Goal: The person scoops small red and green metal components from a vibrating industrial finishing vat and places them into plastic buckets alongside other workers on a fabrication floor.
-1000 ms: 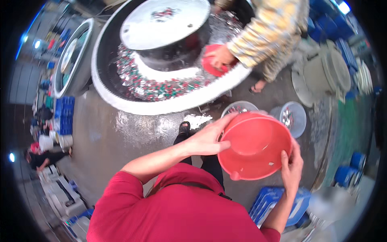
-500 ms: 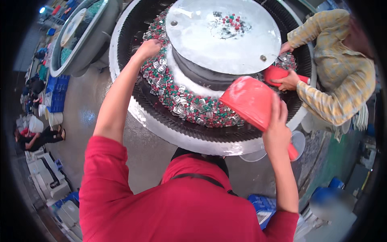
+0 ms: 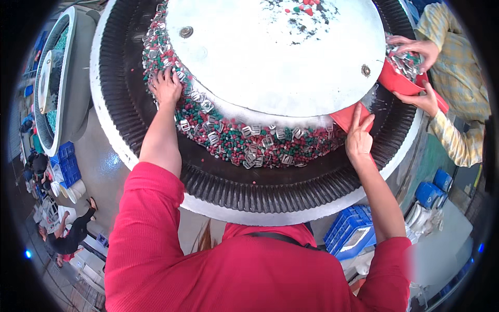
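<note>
A ring-shaped trough (image 3: 208, 179) of a round machine holds red, green and white pellets (image 3: 218, 143) mixed with silver metal buckles (image 3: 253, 156). My left hand (image 3: 166, 87) lies on this mix at the trough's left side, its fingers spread and nothing seen in them. On the right, my right hand (image 3: 358, 136) grips a red scoop (image 3: 343, 117), with one finger stretched along its back. That scoop is tipped down at the end of the mix, beside the white round centre cover (image 3: 270, 67); its mouth is partly hidden.
At the right, a co-worker's hands (image 3: 423, 57) hold another red scoop (image 3: 400, 83) heaped with metal pieces. A ribbed dark wall and pale rim (image 3: 249, 216) stand before me. Blue crates (image 3: 351, 231) are at lower right; a second tub (image 3: 78, 73) stands left.
My left hand has opened from a closed shape onto the mix. My right hand has lowered the scoop into the trough. The co-worker's scoop has come up full. The view has shifted closer.
</note>
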The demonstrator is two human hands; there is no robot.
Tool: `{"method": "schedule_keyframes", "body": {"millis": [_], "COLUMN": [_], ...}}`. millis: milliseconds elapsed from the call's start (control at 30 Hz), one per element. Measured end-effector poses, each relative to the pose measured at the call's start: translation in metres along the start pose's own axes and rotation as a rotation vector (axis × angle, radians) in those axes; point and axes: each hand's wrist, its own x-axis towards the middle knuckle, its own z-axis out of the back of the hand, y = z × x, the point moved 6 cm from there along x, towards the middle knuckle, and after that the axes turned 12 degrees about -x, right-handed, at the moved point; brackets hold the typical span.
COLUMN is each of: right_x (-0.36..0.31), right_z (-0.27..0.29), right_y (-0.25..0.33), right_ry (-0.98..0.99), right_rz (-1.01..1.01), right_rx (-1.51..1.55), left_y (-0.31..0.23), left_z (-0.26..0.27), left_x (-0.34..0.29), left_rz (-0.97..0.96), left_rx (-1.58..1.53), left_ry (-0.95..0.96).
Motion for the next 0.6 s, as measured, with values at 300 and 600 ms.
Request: {"method": "schedule_keyframes", "body": {"millis": [300, 600], "right_x": [-0.023, -0.028], "right_z": [0.011, 0.027], "right_y": [0.038, 0.059], "right_ry": [0.277, 0.335], "right_rz": [0.239, 0.421], "right_rx": [0.194, 0.267], "left_y": [-0.059, -0.186], "left_z": [-0.021, -0.032], "left_x": [-0.121, -0.238], "left_rz": [0.54, 0.75], "left_rx": [-0.264, -0.478], "left_ry": [0.476, 0.627]}}
